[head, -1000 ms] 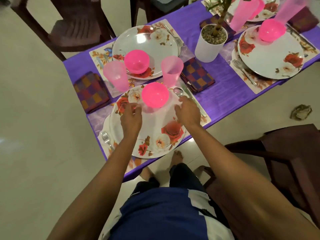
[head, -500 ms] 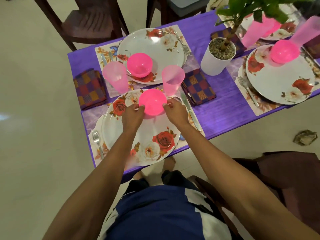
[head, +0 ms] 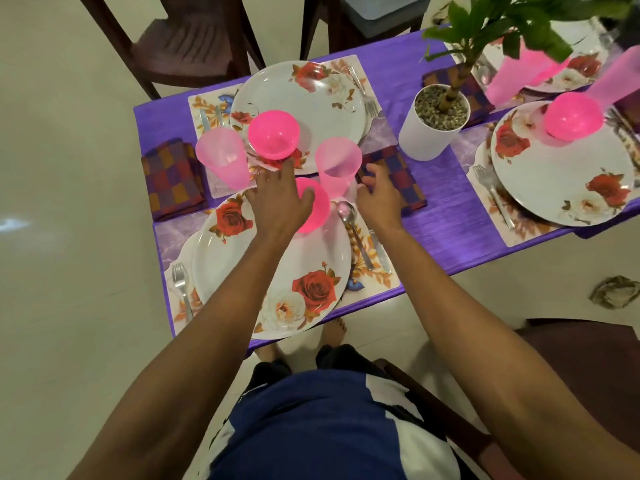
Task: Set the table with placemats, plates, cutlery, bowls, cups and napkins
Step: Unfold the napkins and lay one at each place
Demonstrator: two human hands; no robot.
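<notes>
A white rose-patterned plate (head: pixel 277 282) lies on a floral placemat (head: pixel 375 284) at the near end of the purple table (head: pixel 450 220). A pink bowl (head: pixel 317 211) sits on the plate's far edge. My left hand (head: pixel 277 199) is spread over the bowl's left side, fingers apart. My right hand (head: pixel 379 195) hovers open to the right of a pink cup (head: pixel 337 166), above a checkered napkin (head: pixel 401 181). A spoon (head: pixel 351 226) and knife lie right of the plate, a fork (head: pixel 181 285) left of it.
A second setting beyond has a plate (head: pixel 322 102), pink bowl (head: pixel 273 135), pink cup (head: pixel 223 157) and checkered napkin (head: pixel 171 180). A potted plant (head: pixel 433 126) stands mid-table. More settings (head: pixel 561 164) lie right. Dark chairs (head: pixel 187 46) surround the table.
Both hands moved away from gripping the near pink bowl's sides. The left now reaches over it toward the far plate; the right shifted right past the cup to the napkin.
</notes>
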